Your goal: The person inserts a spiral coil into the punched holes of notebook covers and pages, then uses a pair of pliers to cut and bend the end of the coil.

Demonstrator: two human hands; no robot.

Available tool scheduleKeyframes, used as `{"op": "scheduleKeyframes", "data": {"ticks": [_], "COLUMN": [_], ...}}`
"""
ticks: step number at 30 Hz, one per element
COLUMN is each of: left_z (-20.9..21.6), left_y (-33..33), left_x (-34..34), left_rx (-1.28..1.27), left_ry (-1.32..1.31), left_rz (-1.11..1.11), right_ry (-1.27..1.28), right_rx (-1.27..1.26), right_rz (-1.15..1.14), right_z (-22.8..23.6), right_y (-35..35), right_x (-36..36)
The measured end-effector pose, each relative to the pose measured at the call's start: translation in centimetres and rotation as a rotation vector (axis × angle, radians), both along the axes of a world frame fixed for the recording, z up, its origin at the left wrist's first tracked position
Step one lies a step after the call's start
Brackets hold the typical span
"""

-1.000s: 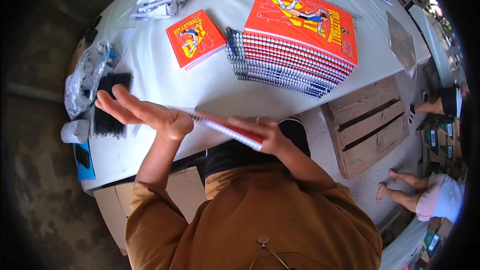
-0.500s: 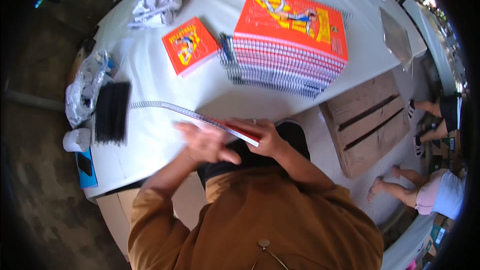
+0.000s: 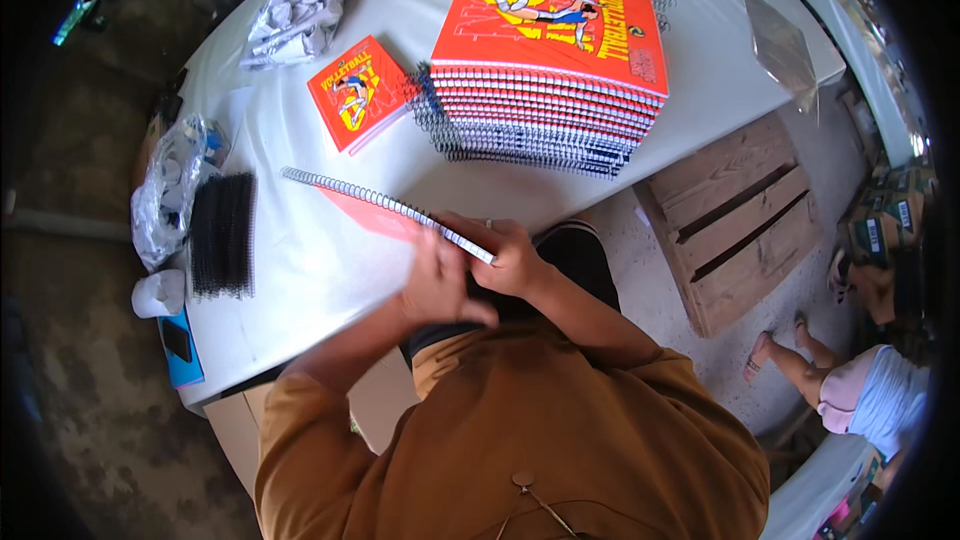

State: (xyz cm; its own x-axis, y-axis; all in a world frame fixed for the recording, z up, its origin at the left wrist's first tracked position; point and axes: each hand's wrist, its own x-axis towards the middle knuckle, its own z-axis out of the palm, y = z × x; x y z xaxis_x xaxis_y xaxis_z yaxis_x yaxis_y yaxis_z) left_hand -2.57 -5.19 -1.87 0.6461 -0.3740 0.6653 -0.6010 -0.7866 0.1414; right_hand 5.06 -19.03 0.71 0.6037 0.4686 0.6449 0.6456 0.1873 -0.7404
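A spiral notebook (image 3: 372, 214) with a red cover is tilted over the table's near edge, seen mostly along its coiled edge. My right hand (image 3: 515, 262) is closed around its near end. My left hand (image 3: 437, 278), slightly blurred, is against the notebook's side with the thumb stretched away from the fingers. The wire coil runs along the notebook's upper edge, past its far left end. Beyond the hands stands a tall stack of red spiral notebooks (image 3: 550, 25). Left of the stack lies a smaller pile of red notepads (image 3: 352, 92).
Black plastic coils (image 3: 222, 235) lie bundled at the table's left, beside a clear plastic bag (image 3: 165, 195). A white roll (image 3: 158, 293) and a phone (image 3: 176, 340) are near the left edge. A wooden pallet (image 3: 735, 220) rests on the floor at right; other people's legs (image 3: 790, 355) show beyond.
The loose coil end stretching left from the notebook has shortened to a short tail. My left hand has moved slightly right and up against the notebook. The view has shifted a little.
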Motion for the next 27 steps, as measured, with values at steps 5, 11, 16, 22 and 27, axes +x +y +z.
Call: {"op": "scheduleKeyframes", "data": {"ticks": [5,11,16,22,27], "left_z": [8.1,3.1,13.9,13.9,14.4], "left_y": [-1.9,-1.4,-1.7,-1.4,0.8], "left_x": [2.4,-0.6,2.9,5.1,9.7], "left_rx": [0.233,0.053,0.216,-0.231,0.144], "left_ry": [-0.235,0.026,0.278,0.627,-0.433], "left_rz": [0.072,-0.088,0.237,0.271,0.566], "right_ry": [-0.193,0.310,0.358,-0.630,-0.728], "right_rx": [-0.055,-0.035,-0.081,-0.461,-0.354], "right_rz": [-0.025,0.160,0.168,0.068,-0.164], "right_z": [0.0,0.6,1.2,3.8,4.6], "right_y": [0.4,-0.8,-1.6,-0.5,3.1], "right_x": [0.5,0.4,1.1,1.4,-1.9]}}
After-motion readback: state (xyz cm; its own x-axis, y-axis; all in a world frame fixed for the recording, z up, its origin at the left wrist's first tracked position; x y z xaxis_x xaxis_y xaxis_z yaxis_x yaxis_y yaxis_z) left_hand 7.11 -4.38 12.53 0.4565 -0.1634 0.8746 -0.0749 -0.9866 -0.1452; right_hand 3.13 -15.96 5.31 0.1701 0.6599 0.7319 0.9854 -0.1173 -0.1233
